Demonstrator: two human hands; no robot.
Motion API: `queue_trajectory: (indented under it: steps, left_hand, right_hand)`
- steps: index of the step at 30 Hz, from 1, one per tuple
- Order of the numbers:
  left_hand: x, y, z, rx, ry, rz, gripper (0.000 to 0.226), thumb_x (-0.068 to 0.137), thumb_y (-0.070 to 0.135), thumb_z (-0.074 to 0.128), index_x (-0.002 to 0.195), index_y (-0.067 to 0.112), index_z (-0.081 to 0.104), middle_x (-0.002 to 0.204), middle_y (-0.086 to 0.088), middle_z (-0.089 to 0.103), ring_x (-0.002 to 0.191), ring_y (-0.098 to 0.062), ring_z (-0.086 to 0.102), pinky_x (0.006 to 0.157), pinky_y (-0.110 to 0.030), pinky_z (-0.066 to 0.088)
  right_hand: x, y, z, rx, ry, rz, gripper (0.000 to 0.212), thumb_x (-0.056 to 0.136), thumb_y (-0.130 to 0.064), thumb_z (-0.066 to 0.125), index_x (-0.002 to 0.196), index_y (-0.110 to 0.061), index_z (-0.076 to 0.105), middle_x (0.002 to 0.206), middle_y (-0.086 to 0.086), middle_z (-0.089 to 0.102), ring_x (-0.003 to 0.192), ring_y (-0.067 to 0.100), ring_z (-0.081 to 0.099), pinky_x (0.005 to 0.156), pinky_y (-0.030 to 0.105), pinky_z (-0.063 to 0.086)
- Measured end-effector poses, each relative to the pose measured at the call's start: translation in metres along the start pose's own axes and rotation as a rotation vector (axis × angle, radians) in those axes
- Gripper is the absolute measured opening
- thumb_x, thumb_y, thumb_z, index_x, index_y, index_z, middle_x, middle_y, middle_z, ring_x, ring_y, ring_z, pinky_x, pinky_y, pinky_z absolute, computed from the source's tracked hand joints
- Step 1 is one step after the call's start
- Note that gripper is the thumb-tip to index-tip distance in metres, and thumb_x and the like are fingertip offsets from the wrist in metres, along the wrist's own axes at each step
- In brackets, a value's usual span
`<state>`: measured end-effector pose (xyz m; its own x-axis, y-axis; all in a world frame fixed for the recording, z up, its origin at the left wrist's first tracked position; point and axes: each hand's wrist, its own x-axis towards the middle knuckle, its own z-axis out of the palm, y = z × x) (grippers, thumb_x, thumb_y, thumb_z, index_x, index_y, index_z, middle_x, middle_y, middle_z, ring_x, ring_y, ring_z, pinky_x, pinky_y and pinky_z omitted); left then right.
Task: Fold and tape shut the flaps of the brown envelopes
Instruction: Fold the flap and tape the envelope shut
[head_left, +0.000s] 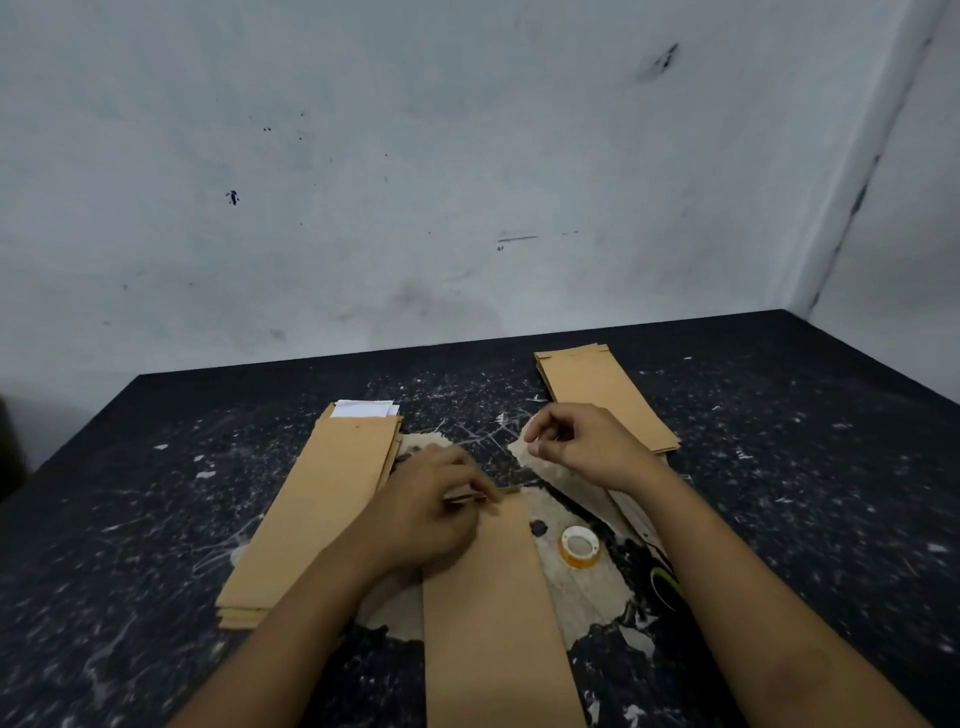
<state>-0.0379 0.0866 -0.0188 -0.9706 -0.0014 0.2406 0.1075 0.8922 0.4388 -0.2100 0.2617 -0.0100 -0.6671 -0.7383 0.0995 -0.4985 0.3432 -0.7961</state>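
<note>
A grey wall (415, 182), stained and scuffed, fills the far half of the view; a corner runs down at the right; below it lies a black table (805, 467), scratched white all over, its skin worn through to a pale patch (587, 587) at the middle. On the left of the table rests a stack (311, 509) of brown envelopes, flaps open, with white paper (363, 409) showing at the far end; a second pile (602, 395), flaps folded, lies far right; one envelope (493, 613) lies alone at the middle, running toward the near edge. The left hand (431, 514) presses on that envelope's far end, fingers curled over the folded flap (485, 496); whether it pinches the flap I cannot tell. The right hand (587, 447) hovers just beyond, above the table, thumb and forefinger closed narrowly together as if on something small; what they hold, if anything, is too small to tell. A tape roll (578, 546) lies flat just right of the single envelope, on the pale patch; a dark object with a green stripe (665, 582) sits near the right forearm.
</note>
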Motion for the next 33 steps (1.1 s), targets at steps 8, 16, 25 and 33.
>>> queue_trajectory:
  steps: [8, 16, 25, 33]
  left_hand:
    - [0.005, 0.043, 0.050, 0.160, -0.081, 0.263, 0.039, 0.096, 0.060, 0.049, 0.126, 0.039, 0.061, 0.115, 0.015, 0.055, 0.106, -0.004, 0.047, 0.089, -0.030, 0.043]
    - [0.005, 0.024, 0.029, -0.306, 0.077, -0.061, 0.012, 0.097, 0.037, 0.052, 0.097, 0.034, 0.064, 0.097, 0.017, 0.057, 0.095, -0.004, 0.055, 0.075, -0.015, 0.041]
    - [0.005, -0.005, 0.014, -0.482, 0.127, -0.177, 0.010, 0.093, 0.039, 0.057, 0.094, 0.037, 0.066, 0.094, 0.012, 0.064, 0.089, -0.007, 0.057, 0.073, -0.023, 0.043]
    - [0.005, -0.012, 0.003, -0.197, 0.325, -0.245, 0.038, 0.079, 0.064, 0.068, 0.069, 0.028, 0.066, 0.092, 0.013, 0.057, 0.094, -0.005, 0.055, 0.077, -0.029, 0.046]
  right_hand:
    - [0.002, 0.010, -0.011, 0.066, -0.019, 0.028, 0.013, 0.093, -0.013, 0.070, 0.087, -0.024, 0.072, 0.086, 0.005, 0.072, 0.075, 0.026, 0.066, 0.072, 0.043, 0.060]
    - [-0.008, -0.004, -0.012, 0.228, -0.307, 0.080, 0.061, 0.091, -0.066, 0.047, 0.101, -0.015, 0.078, 0.086, 0.001, 0.071, 0.069, 0.013, 0.060, 0.061, 0.022, 0.045]
    - [-0.006, -0.008, 0.002, 0.539, -0.274, 0.035, 0.008, 0.087, -0.005, 0.074, 0.095, -0.006, 0.076, 0.079, 0.010, 0.072, 0.069, 0.017, 0.068, 0.061, 0.025, 0.054]
    - [-0.002, -0.007, 0.000, 0.451, -0.134, 0.163, 0.013, 0.087, 0.006, 0.070, 0.079, -0.003, 0.072, 0.063, 0.005, 0.067, 0.055, 0.013, 0.062, 0.057, 0.026, 0.053]
